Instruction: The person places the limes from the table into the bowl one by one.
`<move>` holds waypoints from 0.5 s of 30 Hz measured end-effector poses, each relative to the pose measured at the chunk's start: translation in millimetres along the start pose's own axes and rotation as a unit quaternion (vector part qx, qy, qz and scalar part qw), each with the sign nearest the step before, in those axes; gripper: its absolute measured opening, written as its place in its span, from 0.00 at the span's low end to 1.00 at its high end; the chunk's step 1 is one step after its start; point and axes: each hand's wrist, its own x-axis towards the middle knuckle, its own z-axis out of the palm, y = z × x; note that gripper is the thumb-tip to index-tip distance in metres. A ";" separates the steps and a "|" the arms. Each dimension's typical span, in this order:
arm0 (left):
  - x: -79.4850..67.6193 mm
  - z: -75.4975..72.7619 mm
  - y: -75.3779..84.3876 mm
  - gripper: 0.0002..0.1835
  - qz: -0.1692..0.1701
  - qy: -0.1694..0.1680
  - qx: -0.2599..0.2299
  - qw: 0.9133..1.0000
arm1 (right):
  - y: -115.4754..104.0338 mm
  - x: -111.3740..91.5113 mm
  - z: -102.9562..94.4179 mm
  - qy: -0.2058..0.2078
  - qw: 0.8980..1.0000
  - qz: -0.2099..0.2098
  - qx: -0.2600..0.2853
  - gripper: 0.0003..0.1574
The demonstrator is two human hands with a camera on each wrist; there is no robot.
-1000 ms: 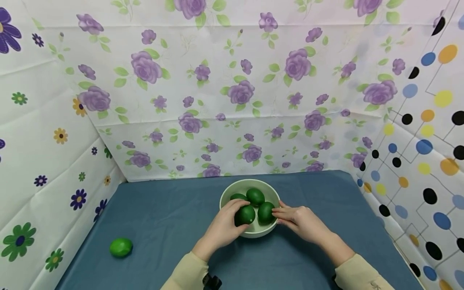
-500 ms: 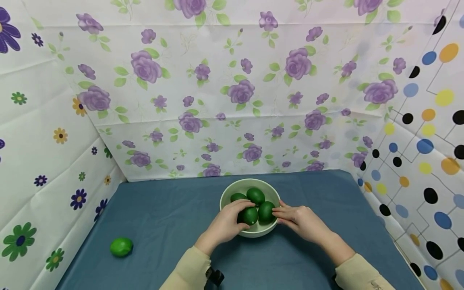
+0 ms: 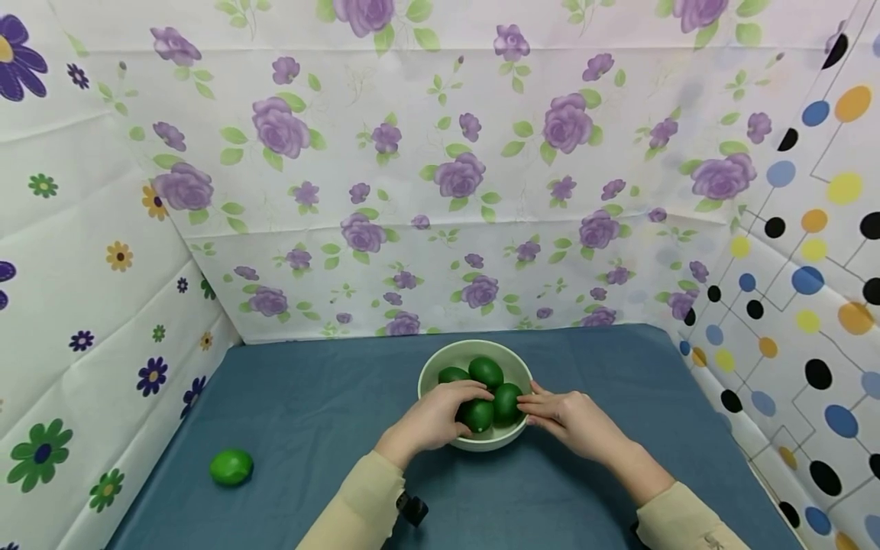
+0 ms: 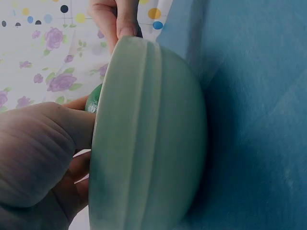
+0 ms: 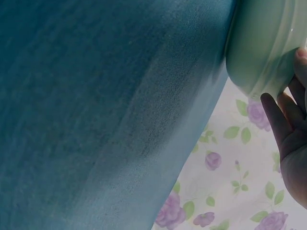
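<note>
A pale green bowl (image 3: 440,359) stands on the blue cloth with several dark green limes inside. My left hand (image 3: 429,416) reaches over its near-left rim and grips the front lime (image 3: 479,417) between thumb and fingers, low in the bowl. A second lime (image 3: 507,403) sits right beside it, a third lime (image 3: 486,371) lies behind, and another lime (image 3: 452,375) is partly covered by my left hand. On the right side, my right hand (image 3: 574,420) pinches the bowl's rim, fingers over the edge. In the right wrist view its thumb (image 5: 301,53) lies against the outer wall.
A brighter green lime (image 3: 231,467) lies alone on the blue cloth (image 3: 309,428) at the left. Patterned sheets rise behind the table and along both sides, with a purple-flowered backdrop (image 3: 457,176) at the rear.
My left hand has shifted slightly to the right inside the bowl, bringing the gripped lime up beside the right-hand one. My right hand has stayed at the rim.
</note>
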 end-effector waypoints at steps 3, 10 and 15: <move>2.1 -1.8 -1.0 0.34 0.004 -0.016 0.014 1.000 | 1.1 -0.2 0.5 0.000 1.000 -0.001 0.001 0.21; 4.7 -3.6 -0.3 0.34 0.007 -0.039 0.042 0.998 | 1.9 -0.9 0.9 -0.005 1.000 0.006 0.006 0.22; 5.6 -5.1 1.0 0.34 0.005 -0.048 0.046 0.998 | 1.6 -0.9 0.7 -0.004 1.000 0.006 0.002 0.22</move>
